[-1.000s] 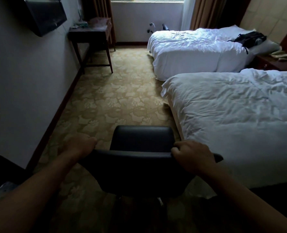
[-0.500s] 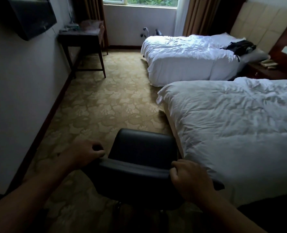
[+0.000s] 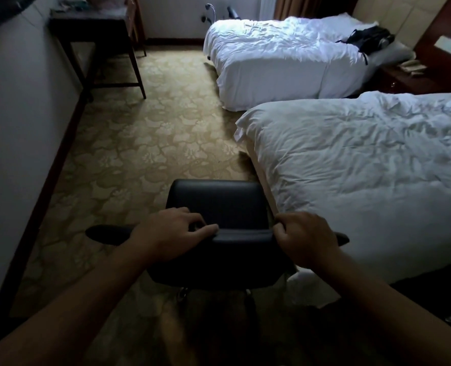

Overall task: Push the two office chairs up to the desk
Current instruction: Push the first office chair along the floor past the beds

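A black office chair (image 3: 216, 199) stands on the patterned carpet right in front of me, its seat facing away. My left hand (image 3: 168, 233) grips the top edge of its backrest near the middle. My right hand (image 3: 303, 239) grips the same edge at the right end, close to the near bed. The dark wooden desk (image 3: 97, 22) stands far ahead against the left wall, with items on its top. Part of a second chair (image 3: 232, 13) shows by the window behind the far bed.
Two beds with white duvets fill the right side, the near bed (image 3: 364, 167) almost touching the chair and the far bed (image 3: 285, 56) with a black bag (image 3: 369, 38) on it. A nightstand (image 3: 404, 75) sits between them. The left wall (image 3: 15, 114) bounds a carpet aisle (image 3: 150, 133).
The chair and I have moved forward along the aisle toward the desk. My left hand has shifted from the backrest's left end toward its middle.
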Action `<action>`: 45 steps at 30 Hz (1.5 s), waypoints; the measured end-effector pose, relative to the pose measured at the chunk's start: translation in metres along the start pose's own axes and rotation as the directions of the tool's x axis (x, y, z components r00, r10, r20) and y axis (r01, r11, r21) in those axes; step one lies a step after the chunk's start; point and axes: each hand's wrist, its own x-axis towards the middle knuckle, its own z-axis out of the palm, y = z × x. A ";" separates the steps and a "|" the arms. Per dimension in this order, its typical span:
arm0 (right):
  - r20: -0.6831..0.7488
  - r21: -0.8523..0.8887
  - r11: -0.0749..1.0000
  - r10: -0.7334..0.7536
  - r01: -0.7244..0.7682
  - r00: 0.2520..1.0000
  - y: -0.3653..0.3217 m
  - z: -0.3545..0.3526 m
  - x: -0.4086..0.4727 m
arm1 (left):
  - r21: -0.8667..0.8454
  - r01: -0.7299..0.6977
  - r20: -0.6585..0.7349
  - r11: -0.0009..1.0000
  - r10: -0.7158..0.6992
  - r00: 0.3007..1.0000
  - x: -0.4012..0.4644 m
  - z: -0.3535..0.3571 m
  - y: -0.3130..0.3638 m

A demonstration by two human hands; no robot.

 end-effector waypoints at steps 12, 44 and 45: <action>-0.118 0.039 0.968 -0.242 0.248 0.963 0.061 -0.005 0.106 | 0.130 -0.038 -0.171 0.991 0.060 0.983 0.076 -0.023 0.022; -0.242 -0.031 0.989 -0.149 0.145 0.959 0.070 0.036 0.513 | 0.110 0.053 -0.302 0.992 -0.017 0.953 0.432 -0.181 -0.128; -0.250 -0.026 0.990 -0.142 0.141 0.958 0.073 0.038 0.528 | 0.114 0.058 -0.306 0.992 -0.020 0.952 0.445 -0.186 -0.133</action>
